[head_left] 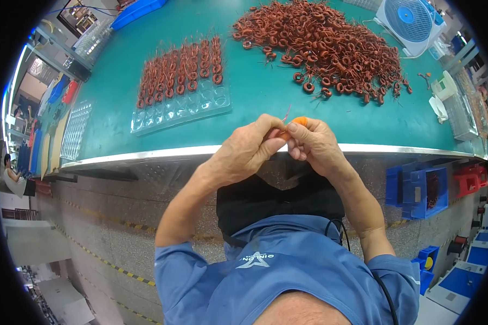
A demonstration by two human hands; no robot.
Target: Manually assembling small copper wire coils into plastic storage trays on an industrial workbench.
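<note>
My left hand (250, 145) and my right hand (319, 145) meet just over the table's near edge, fingers pinched together. Between them they grip a small copper-wound ring coil, mostly covered by the fingers; its thin reddish wire lead (288, 112) pokes up. An orange finger cot (299, 121) covers a fingertip of my right hand. Ahead and to the left lies a clear plastic tray (183, 115). Rows of ring coils (180, 70) with upright wire leads fill its far part, while its nearest pockets hold none. A large heap of loose ring coils (325, 46) spreads at the far right.
The green table (108, 103) has a pale metal front edge. A blue and white fan (409, 20) stands at the far right, near clear plastic boxes (461, 116). Blue bins (417, 189) and a red one (470, 180) sit below on the right. Another person (13, 176) is far left.
</note>
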